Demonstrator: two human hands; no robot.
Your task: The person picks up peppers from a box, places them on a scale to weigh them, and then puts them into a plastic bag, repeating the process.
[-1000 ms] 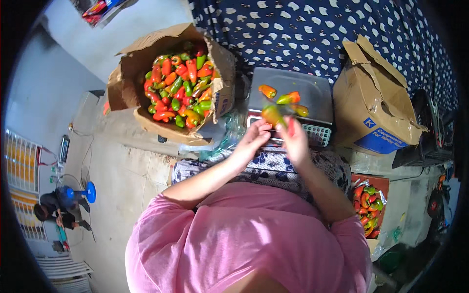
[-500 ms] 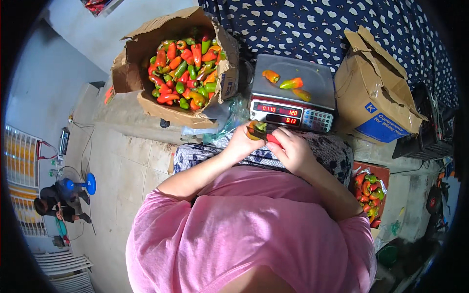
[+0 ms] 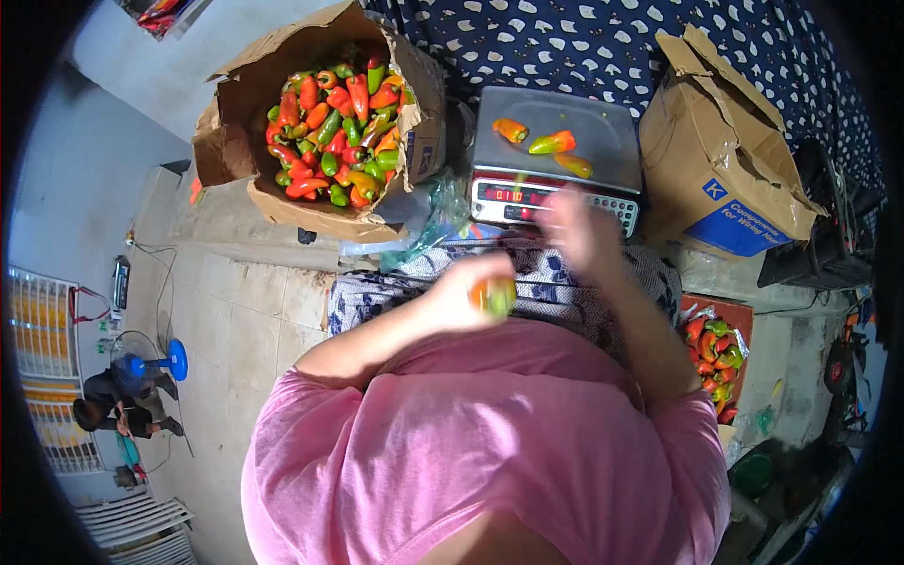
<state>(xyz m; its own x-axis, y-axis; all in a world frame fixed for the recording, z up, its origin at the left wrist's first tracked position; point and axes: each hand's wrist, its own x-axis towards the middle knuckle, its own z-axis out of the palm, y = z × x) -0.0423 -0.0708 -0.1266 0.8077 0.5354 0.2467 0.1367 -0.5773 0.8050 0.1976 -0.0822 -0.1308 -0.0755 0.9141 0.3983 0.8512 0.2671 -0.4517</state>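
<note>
My left hand (image 3: pixel 460 296) is closed round a yellow-green and orange pepper (image 3: pixel 494 296), close to my body above my lap. My right hand (image 3: pixel 582 234) is raised in front of the scale (image 3: pixel 565 121), smeared by motion, so its fingers and anything in them do not show. A blurred greenish streak (image 3: pixel 521 181) crosses the scale's front panel; I cannot make out what it is. Several peppers lie apart on the grey weighing plate, among them an orange one (image 3: pixel 510 130) and a green-and-orange one (image 3: pixel 553 142). The display is lit red.
A torn cardboard box (image 3: pixel 428 113) full of red, green and orange peppers stands left of the scale. At its right is another cardboard box (image 3: pixel 725 169). More peppers (image 3: pixel 713 353) lie in a container by my right elbow. A person (image 3: pixel 113 400) sits far left near a blue fan (image 3: pixel 177 360).
My left hand has drawn the pepper back toward my body. My right hand, earlier beside it with something red in its grip, has swung up and away toward the scale.
</note>
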